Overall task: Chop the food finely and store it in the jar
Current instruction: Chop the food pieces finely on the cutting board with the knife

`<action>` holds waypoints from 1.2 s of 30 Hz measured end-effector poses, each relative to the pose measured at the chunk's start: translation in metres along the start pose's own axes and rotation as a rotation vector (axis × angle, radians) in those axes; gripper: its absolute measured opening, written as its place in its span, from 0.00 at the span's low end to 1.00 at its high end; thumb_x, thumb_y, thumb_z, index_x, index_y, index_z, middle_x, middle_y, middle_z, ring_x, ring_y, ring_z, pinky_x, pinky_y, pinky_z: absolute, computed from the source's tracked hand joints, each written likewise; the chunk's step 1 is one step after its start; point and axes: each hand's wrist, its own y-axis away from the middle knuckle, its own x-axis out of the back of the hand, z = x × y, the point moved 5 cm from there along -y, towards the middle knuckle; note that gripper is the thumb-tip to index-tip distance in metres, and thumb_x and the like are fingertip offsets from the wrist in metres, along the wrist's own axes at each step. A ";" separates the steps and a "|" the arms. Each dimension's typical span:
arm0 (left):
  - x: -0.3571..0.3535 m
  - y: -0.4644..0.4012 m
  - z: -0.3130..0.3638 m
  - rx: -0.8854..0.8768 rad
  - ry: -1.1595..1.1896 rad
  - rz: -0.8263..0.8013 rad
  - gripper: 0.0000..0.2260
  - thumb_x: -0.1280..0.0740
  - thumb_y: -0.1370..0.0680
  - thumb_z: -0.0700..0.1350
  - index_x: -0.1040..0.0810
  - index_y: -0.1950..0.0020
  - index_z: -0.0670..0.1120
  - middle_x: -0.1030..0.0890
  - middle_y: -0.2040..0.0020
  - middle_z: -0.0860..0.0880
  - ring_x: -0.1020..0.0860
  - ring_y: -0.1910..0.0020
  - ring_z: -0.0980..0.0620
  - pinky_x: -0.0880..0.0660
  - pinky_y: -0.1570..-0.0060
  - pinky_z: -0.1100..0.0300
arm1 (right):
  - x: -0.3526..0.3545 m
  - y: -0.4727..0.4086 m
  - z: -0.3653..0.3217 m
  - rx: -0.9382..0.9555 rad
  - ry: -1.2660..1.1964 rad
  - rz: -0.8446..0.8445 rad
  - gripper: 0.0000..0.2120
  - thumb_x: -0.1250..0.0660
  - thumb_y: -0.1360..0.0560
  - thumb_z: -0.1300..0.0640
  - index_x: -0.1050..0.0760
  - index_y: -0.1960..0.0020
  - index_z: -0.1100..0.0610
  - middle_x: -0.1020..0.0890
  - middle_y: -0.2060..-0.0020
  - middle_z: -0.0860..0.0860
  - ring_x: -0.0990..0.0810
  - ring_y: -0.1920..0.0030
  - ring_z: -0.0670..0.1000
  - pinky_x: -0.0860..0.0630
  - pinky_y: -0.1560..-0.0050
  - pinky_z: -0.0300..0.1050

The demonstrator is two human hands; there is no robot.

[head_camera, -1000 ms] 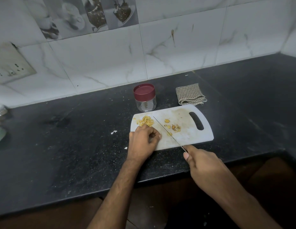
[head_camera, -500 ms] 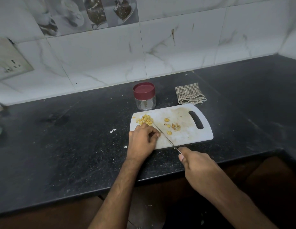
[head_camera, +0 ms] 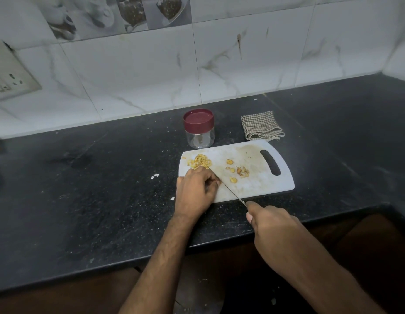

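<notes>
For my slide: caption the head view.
Right hand slices yellow food with a knife on the cutting board.

Two bare forearms, left hand [head_camera: 195,189], right hand [head_camera: 272,225], no sleeves

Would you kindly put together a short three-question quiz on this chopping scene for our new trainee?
1. True or false: the jar behind the cutting board has its red lid off.
2. Which hand grips the knife? A) left hand B) right hand C) neither
3. Fill in: the checked cloth lies folded on the ____, just behind the board's handle end.

Key: 1. False, the lid sits on the jar. 2. B; the left hand is curled beside the chopped pile. 3. Counter.
</notes>
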 end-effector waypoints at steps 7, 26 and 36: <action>0.000 -0.001 -0.001 0.009 0.048 -0.005 0.09 0.30 0.22 0.50 0.26 0.59 0.58 0.23 0.56 0.59 0.27 0.51 0.56 0.34 0.46 0.53 | -0.006 -0.016 -0.002 0.015 -0.024 -0.017 0.13 0.48 0.15 0.55 0.31 0.34 0.48 0.27 0.58 0.46 0.26 0.56 0.48 0.24 0.55 0.47; -0.003 -0.001 -0.004 0.179 0.129 0.034 0.11 0.26 0.24 0.51 0.24 0.64 0.57 0.19 0.57 0.61 0.23 0.50 0.56 0.30 0.38 0.47 | 0.003 -0.014 -0.010 -0.040 -0.073 -0.090 0.09 0.45 0.17 0.59 0.28 0.42 0.51 0.23 0.60 0.49 0.23 0.58 0.48 0.22 0.55 0.50; -0.007 0.001 -0.004 0.191 0.142 0.091 0.08 0.26 0.24 0.50 0.21 0.62 0.55 0.18 0.57 0.59 0.22 0.50 0.55 0.28 0.38 0.46 | 0.009 -0.013 -0.011 -0.054 -0.064 -0.131 0.07 0.45 0.16 0.57 0.28 0.46 0.52 0.23 0.61 0.50 0.23 0.59 0.48 0.26 0.59 0.47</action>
